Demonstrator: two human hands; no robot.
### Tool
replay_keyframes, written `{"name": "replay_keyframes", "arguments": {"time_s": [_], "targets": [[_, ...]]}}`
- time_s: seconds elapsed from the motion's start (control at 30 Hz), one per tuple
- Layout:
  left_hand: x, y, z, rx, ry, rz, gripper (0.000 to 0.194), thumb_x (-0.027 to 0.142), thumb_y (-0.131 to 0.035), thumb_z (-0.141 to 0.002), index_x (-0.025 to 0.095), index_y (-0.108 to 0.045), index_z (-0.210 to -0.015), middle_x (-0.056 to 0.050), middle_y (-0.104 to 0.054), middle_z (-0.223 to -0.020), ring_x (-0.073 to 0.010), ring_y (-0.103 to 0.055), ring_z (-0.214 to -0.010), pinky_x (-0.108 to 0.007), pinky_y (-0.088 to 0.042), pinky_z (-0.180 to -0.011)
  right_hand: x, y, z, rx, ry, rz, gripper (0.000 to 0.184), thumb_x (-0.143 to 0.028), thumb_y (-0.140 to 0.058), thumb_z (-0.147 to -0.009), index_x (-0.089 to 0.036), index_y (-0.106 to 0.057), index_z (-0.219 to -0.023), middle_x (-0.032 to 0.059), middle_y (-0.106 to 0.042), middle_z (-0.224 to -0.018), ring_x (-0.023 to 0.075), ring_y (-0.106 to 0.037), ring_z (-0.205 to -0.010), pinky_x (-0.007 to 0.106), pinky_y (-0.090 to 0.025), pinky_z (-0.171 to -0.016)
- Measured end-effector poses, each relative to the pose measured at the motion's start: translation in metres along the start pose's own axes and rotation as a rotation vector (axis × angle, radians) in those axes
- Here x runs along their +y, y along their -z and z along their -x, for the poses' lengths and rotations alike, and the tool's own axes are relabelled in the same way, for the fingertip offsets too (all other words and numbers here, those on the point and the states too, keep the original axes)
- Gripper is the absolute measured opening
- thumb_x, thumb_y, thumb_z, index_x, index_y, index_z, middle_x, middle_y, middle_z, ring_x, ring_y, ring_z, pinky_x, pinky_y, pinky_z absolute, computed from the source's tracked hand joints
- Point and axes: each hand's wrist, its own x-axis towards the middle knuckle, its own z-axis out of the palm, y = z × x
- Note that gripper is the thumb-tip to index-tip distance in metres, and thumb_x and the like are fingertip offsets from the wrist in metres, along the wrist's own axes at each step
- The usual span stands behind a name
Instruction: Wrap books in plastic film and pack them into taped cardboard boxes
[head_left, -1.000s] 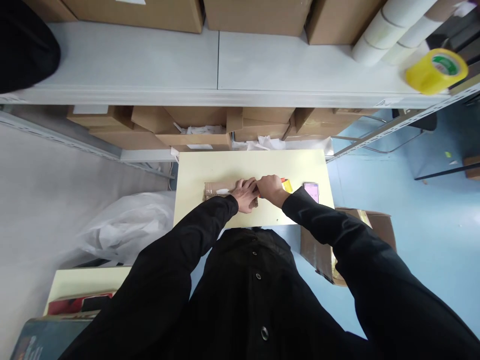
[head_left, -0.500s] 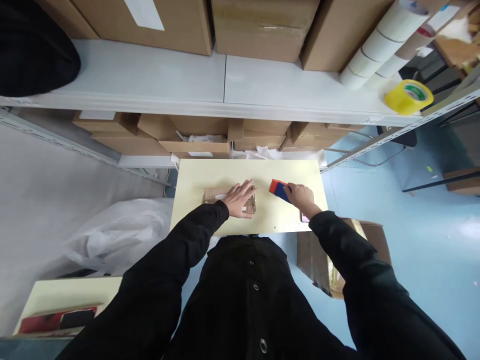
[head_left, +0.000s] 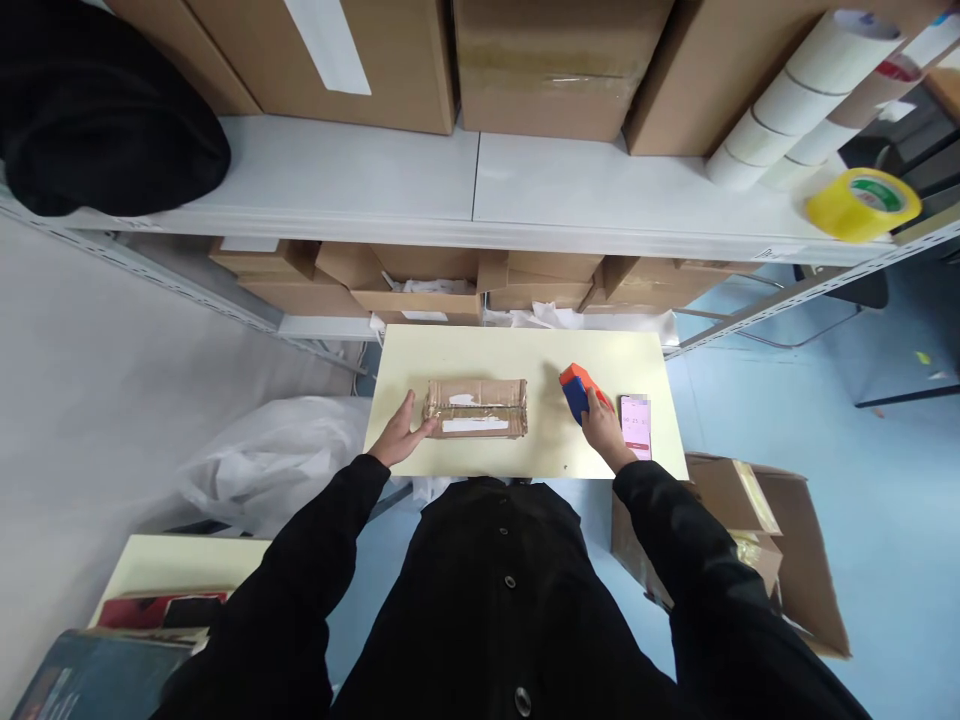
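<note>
A small brown cardboard parcel (head_left: 489, 393) lies lengthwise on the pale yellow table (head_left: 525, 350), with torn white label patches and shiny tape along its middle. My left hand (head_left: 400, 432) is at its left end, fingers spread apart and the thumb against the parcel's lower left corner. To the right of the parcel, my right hand (head_left: 602, 428) grips an orange and blue handheld tool (head_left: 576, 392), its exact kind unclear. The tool is tilted, its front end pointing up and left, apart from the parcel. Whether it touches the table I cannot tell.
A phone (head_left: 635, 428) lies right of my right hand. Behind the table stands a shelf (head_left: 360, 170) with cardboard boxes (head_left: 555, 70), white rolls (head_left: 806, 95) and a yellow tape roll (head_left: 862, 205). An open carton (head_left: 810, 560) sits on the floor at right, a white plastic bag (head_left: 277, 460) at left.
My left hand has slid from the parcel's top to its left end, uncovering it. My right hand has turned the tool, and the phone shows more. The view has shifted.
</note>
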Motion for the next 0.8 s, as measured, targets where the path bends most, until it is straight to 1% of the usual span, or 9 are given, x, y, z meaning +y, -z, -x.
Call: {"name": "replay_keyframes", "arguments": {"time_s": [0.1,0.23,0.33,0.43,0.5,0.57,0.67,0.73,0.8], "targets": [[-0.003,-0.010,0.004,-0.024,0.020,0.173,0.091,0.059,-0.053,-0.080,0.014,-0.017,-0.150,-0.016,-0.022,-0.155,-0.0282,-0.027,-0.141,-0.041,-0.021,-0.115,0.000,-0.010,-0.002,-0.047,-0.039,0.006,0.061,-0.014,-0.037,-0.087,-0.007,-0.021,-0.145,0.0207,-0.063,-0.110,0.0309,-0.060,-0.100,0.040,-0.045,-0.083],[0.002,-0.019,0.003,-0.015,0.020,0.308,0.091,0.057,-0.057,-0.078,0.012,-0.022,-0.148,-0.016,-0.025,-0.154,-0.0281,-0.029,-0.140,-0.040,-0.022,-0.115,0.001,-0.021,-0.001,-0.061,-0.076,0.040,0.061,-0.015,-0.035,-0.088,-0.007,-0.020,-0.146,0.0210,-0.063,-0.105,0.0313,-0.062,-0.094,0.040,-0.047,-0.076],[0.008,-0.020,0.002,-0.028,-0.025,0.387,0.087,0.055,-0.056,-0.079,0.012,-0.023,-0.148,-0.014,-0.034,-0.150,-0.0275,-0.033,-0.138,-0.039,-0.025,-0.114,0.001,-0.029,0.001,-0.055,-0.069,0.033,0.061,-0.014,-0.036,-0.087,-0.006,-0.021,-0.145,0.0206,-0.064,-0.102,0.0308,-0.062,-0.093,0.040,-0.048,-0.075],[0.014,-0.018,0.004,-0.082,-0.082,0.478,0.084,0.052,-0.056,-0.080,0.015,-0.024,-0.148,-0.011,-0.046,-0.142,-0.0258,-0.042,-0.132,-0.037,-0.031,-0.112,-0.001,-0.036,0.002,-0.073,-0.065,0.016,0.063,-0.013,-0.037,-0.085,-0.004,-0.020,-0.145,0.0220,-0.064,-0.103,0.0313,-0.062,-0.093,0.041,-0.049,-0.075],[0.014,-0.015,0.005,-0.125,-0.081,0.505,0.088,0.050,-0.061,-0.077,0.016,-0.023,-0.148,-0.011,-0.049,-0.139,-0.0258,-0.046,-0.128,-0.037,-0.035,-0.109,-0.002,-0.039,0.003,-0.090,-0.068,0.008,0.064,-0.012,-0.037,-0.085,-0.002,-0.018,-0.145,0.0230,-0.063,-0.105,0.0313,-0.061,-0.095,0.041,-0.049,-0.077],[0.010,-0.012,0.007,-0.162,-0.069,0.481,0.096,0.048,-0.069,-0.070,0.016,-0.023,-0.148,-0.012,-0.047,-0.141,-0.0267,-0.046,-0.128,-0.038,-0.036,-0.108,-0.002,-0.038,0.005,-0.083,-0.062,0.029,0.065,-0.013,-0.039,-0.085,-0.002,-0.018,-0.145,0.0234,-0.061,-0.109,0.0318,-0.059,-0.100,0.042,-0.047,-0.083],[0.000,-0.007,0.007,-0.170,-0.080,0.362,0.107,0.043,-0.079,-0.058,0.013,-0.027,-0.147,-0.015,-0.041,-0.146,-0.0290,-0.042,-0.132,-0.039,-0.033,-0.110,-0.004,-0.032,0.011,0.024,-0.034,0.089,0.069,-0.020,-0.050,-0.083,-0.007,-0.022,-0.145,0.0242,-0.054,-0.124,0.0359,-0.048,-0.119,0.048,-0.040,-0.096],[-0.007,-0.007,0.006,-0.147,-0.077,0.259,0.106,0.041,-0.081,-0.054,0.013,-0.034,-0.144,-0.015,-0.042,-0.146,-0.0299,-0.041,-0.133,-0.040,-0.032,-0.111,-0.009,-0.027,0.016,0.063,0.049,0.066,0.075,-0.027,-0.058,-0.081,-0.010,-0.024,-0.145,0.0237,-0.048,-0.132,0.0371,-0.039,-0.128,0.051,-0.035,-0.102],[-0.012,-0.008,0.004,-0.124,-0.054,0.180,0.096,0.042,-0.079,-0.056,0.013,-0.041,-0.139,-0.014,-0.048,-0.141,-0.0305,-0.045,-0.130,-0.041,-0.034,-0.109,-0.019,-0.025,0.021,0.014,0.193,-0.029,0.081,-0.032,-0.062,-0.079,-0.012,-0.022,-0.146,0.0219,-0.044,-0.138,0.0352,-0.037,-0.131,0.050,-0.033,-0.105]]}}
